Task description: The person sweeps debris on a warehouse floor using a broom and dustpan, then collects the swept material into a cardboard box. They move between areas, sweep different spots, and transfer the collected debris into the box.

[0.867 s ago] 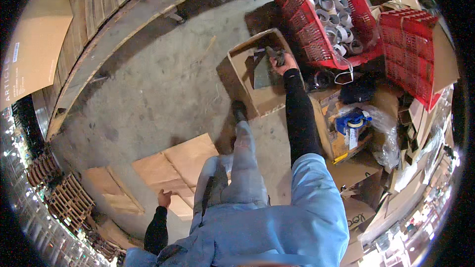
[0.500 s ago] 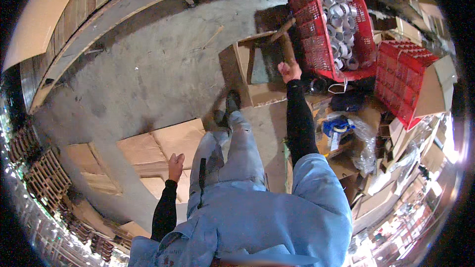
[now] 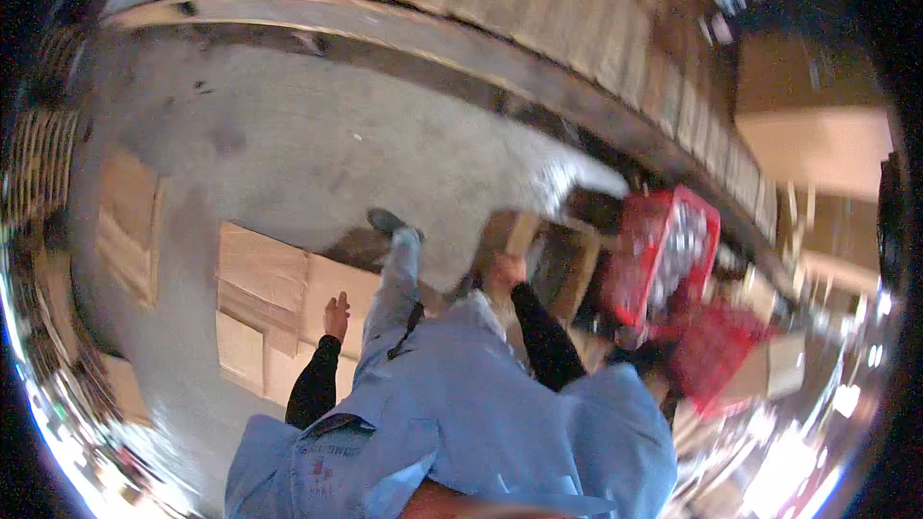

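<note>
My left hand [image 3: 336,315] hangs above flattened cardboard [image 3: 260,274] on the floor, fingers loosely apart and holding nothing. At the near left edge of an open cardboard box [image 3: 577,274], my right hand [image 3: 505,272] is smeared by motion. Whether it grips the box or only passes over it cannot be made out. To the right of the box stands a red plastic basket [image 3: 630,274] full of pale, ring-shaped pieces [image 3: 681,242], also blurred.
A second red crate [image 3: 711,351] sits nearer on the right, with cardboard [image 3: 769,365] beside it. A long wooden slatted platform [image 3: 538,19] crosses the far side. Another cardboard sheet [image 3: 130,221] lies on the concrete floor [image 3: 279,125] at left.
My view has swung, so the box and basket appear lower in the picture. My right hand now appears at the box's left side instead of its right. One foot has stepped forward.
</note>
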A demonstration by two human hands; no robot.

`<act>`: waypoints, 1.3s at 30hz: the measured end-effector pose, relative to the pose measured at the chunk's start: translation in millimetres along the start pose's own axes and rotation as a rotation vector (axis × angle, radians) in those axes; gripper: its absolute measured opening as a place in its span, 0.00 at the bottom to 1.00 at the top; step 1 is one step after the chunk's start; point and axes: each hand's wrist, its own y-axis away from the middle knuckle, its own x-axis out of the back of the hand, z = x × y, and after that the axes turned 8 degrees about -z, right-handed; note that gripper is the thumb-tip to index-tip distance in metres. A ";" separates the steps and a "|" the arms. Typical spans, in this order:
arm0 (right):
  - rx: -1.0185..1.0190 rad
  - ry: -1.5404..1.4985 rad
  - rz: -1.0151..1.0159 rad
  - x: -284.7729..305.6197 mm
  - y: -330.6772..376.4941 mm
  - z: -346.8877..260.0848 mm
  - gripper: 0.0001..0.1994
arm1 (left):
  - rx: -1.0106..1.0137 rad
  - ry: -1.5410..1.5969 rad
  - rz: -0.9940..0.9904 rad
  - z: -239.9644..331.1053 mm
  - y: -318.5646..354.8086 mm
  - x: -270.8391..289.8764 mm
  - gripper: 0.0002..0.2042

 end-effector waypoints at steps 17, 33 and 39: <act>-0.120 0.631 -0.112 -428.8 -291.4 -290.9 0.15 | -0.119 0.002 0.476 141.3 -163.3 292.7 0.33; 0.032 1.305 -0.593 -1120.0 -522.2 -328.9 0.14 | 0.380 0.873 0.670 162.6 -291.7 476.8 0.35; 0.003 1.216 -0.561 -1322.0 -588.7 -321.3 0.12 | 0.390 0.876 0.494 177.4 -442.4 608.7 0.39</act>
